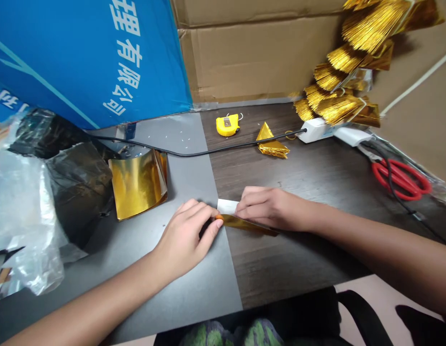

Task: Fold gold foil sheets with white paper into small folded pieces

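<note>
"Where is the sheet?"

"The gold sheet [246,224] is on the tabletop [273,269], just right of the seam between the grey part and the dark wood-look part. It's bent over — gold on the near side, white showing behind."

"And the hands?"

"The left hand [190,226] has its thumb and forefinger closed on the sheet's left end. The right hand [269,209] has its fingers curled against the white side, farther along; I can't tell whether they grip or only press."

"What lies nearby?"

"To the left, a stack of gold sheets [136,185] beside a black plastic bag [78,187]. Beyond the hands, a yellow tape measure [227,126] and a folded gold piece [272,146], with a black cable [186,154] crossing it on its way to a white power strip [314,130]."

"Over on the right?"

"Red-handled scissors [403,179] — and, behind the power strip, fanned gold bundles [338,108] in a pile reaching up toward the top edge of the view."
</note>
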Demonstrator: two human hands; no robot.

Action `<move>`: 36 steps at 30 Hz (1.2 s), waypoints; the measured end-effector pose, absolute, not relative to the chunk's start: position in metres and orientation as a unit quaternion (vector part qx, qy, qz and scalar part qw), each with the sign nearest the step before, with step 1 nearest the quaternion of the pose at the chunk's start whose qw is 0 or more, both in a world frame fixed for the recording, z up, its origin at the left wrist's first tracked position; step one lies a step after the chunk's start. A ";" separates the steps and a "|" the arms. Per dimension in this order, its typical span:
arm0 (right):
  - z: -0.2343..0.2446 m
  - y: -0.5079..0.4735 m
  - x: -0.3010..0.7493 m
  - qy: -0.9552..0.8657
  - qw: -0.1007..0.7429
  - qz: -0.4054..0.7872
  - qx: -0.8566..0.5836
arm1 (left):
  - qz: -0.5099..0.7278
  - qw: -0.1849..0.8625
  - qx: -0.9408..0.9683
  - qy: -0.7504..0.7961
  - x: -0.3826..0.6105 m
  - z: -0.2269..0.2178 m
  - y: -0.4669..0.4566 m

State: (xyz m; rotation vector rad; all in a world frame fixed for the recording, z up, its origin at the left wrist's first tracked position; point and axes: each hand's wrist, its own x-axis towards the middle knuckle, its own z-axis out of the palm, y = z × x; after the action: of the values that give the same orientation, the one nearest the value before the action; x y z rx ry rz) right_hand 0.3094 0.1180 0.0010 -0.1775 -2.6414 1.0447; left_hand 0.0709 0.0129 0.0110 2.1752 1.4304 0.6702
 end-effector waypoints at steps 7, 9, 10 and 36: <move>0.011 0.120 0.312 -0.868 0.157 0.450 -0.140 | 0.180 0.240 0.786 0.540 0.074 0.020 0.026; 0.014 0.121 0.312 -0.855 0.161 0.475 -0.130 | 0.176 0.245 0.786 0.540 0.074 0.020 0.026; 0.015 0.121 0.312 -0.852 0.162 0.483 -0.122 | 0.177 0.244 0.786 0.541 0.075 0.020 0.026; -0.001 0.110 0.311 -0.909 0.159 0.368 -0.112 | 0.214 0.164 0.779 0.566 0.077 0.003 0.020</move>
State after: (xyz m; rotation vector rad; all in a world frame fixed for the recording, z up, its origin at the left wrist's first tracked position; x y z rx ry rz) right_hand 0.3113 0.1105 -0.0013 -0.3210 -2.5983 1.0533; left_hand 0.0771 0.0200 0.0028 2.2215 1.6139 0.6108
